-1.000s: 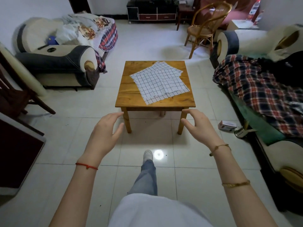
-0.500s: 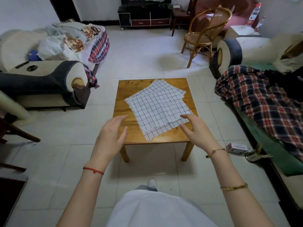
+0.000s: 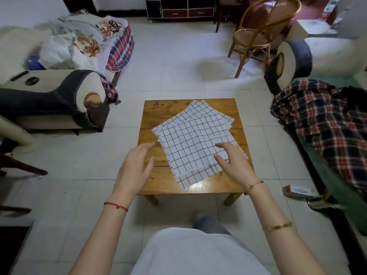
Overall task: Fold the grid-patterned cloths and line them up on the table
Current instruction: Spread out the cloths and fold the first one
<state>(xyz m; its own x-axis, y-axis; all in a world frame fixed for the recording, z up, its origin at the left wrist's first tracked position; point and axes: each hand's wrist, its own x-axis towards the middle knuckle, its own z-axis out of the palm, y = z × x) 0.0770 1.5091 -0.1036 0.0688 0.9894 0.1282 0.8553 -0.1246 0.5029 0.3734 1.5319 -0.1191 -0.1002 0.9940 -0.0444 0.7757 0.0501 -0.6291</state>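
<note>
Tiled floor (image 3: 174,80) spreads under a small wooden worktop (image 3: 156,181), which now fills the middle of the view; a second ago it stood well ahead of the person, so the approach is done and the hands have arrived over it. Folding has not begun, judging by how the cloths lie.

Nearest, the left hand (image 3: 135,169) hovers over the worktop's near-left part, its grip wide, fingers straight and holding nothing. The right hand (image 3: 232,161) is over the near-right edge of the grid-patterned cloths (image 3: 190,139), fingers spread and lightly bent; whether they touch the fabric cannot be told, and nothing is pinched.

Those cloths lie unfolded in 1 loose, fanned pile across the worktop's middle and right. At least 3 layers show at the offset corners; an exact count cannot be made.

Farther off stand 1 sofa (image 3: 49,96) on the left heaped with fabrics, 1 plaid blanket (image 3: 325,124) on the right, 1 rattan chair (image 3: 262,34) and 1 dark cabinet (image 3: 180,8) by the far wall.
</note>
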